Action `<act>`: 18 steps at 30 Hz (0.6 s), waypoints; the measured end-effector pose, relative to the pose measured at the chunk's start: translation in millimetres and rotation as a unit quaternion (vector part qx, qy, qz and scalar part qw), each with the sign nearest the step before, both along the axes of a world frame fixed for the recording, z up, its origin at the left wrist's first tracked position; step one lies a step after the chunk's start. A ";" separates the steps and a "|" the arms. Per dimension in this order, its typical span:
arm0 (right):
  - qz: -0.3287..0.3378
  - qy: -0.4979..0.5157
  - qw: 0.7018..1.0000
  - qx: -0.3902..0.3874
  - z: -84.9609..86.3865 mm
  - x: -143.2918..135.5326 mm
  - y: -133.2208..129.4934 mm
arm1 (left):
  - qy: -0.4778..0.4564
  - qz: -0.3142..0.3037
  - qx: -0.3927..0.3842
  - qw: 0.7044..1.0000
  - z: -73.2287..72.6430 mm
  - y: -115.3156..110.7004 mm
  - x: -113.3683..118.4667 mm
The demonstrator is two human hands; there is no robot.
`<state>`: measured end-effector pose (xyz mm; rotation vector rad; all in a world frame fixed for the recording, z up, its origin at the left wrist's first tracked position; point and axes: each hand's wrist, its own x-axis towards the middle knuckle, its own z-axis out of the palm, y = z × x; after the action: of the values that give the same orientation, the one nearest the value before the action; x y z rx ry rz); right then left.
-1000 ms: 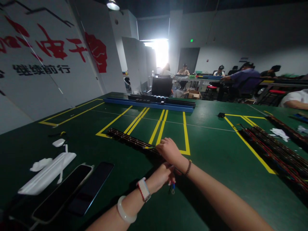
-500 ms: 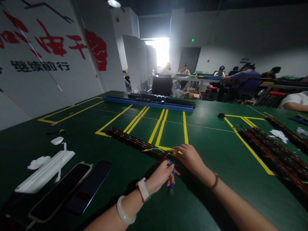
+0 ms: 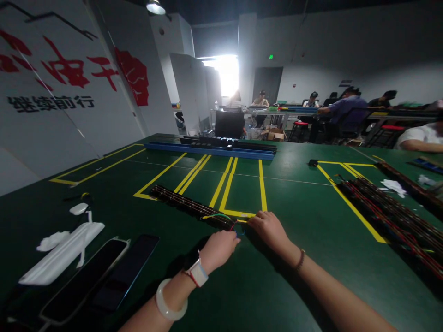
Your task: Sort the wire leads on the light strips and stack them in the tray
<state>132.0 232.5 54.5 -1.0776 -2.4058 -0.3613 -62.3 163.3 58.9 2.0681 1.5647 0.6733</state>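
A long, narrow dark strip (image 3: pixel 187 200) with bright metal lines lies slantwise on the green table. Coloured wires come out of its near end. My left hand (image 3: pixel 219 249) is closed at that end, and a blue wire (image 3: pixel 241 233) curves out from under its fingertips. The green-yellow wire (image 3: pixel 218 215) arches loosely over the strip, its tip free. My right hand (image 3: pixel 272 230) is just to the right, fingers curled together on a thin yellow wire (image 3: pixel 243 222) that runs from the strip's end. The fingertips of both hands are partly hidden.
A phone (image 3: pixel 128 272), a second dark device (image 3: pixel 85 279) and a white case (image 3: pixel 62 253) lie at left. Several wired strips (image 3: pixel 391 216) lie at right. A blue rail (image 3: pixel 207 151) runs along the far side. People sit at benches beyond.
My left hand has turned over, knuckles up, and the blue wire with its ring terminal no longer hangs below it. My right fingers have closed in. The view has shifted slightly.
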 end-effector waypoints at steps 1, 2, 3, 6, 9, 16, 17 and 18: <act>-0.006 -0.005 1.000 0.007 -0.4 0.0 1.1 | 0.013 0.008 0.031 0.999 -0.5 0.1 0.3; -0.011 -0.009 1.000 0.011 -1.0 0.1 2.1 | 0.024 0.013 0.056 0.998 -0.7 0.2 1.0; -0.015 -0.013 1.000 0.014 -1.7 0.2 3.0 | 0.038 0.018 0.071 0.997 -0.4 0.1 1.9; -0.011 -0.018 1.000 0.012 -4.6 1.2 4.4 | 0.066 0.027 0.068 0.995 3.9 -3.1 3.9; 0.009 -0.007 1.000 0.012 -7.8 3.3 4.2 | 0.002 0.015 0.033 0.999 8.2 -10.6 2.1; 0.029 0.015 0.999 0.001 -11.6 6.5 2.9 | -0.196 0.072 -0.059 0.976 -0.2 -16.7 -13.1; 0.029 0.015 0.999 -0.002 -11.8 6.6 2.7 | -0.227 0.086 -0.055 0.968 -0.2 -16.0 -15.4; 0.029 0.015 0.999 -0.003 -12.0 6.6 2.5 | -0.267 0.093 -0.062 0.957 0.6 -15.4 -17.4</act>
<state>138.7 235.0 42.5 -1.0061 -2.4085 -0.3152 -79.7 147.9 59.6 1.4874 1.4404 1.0685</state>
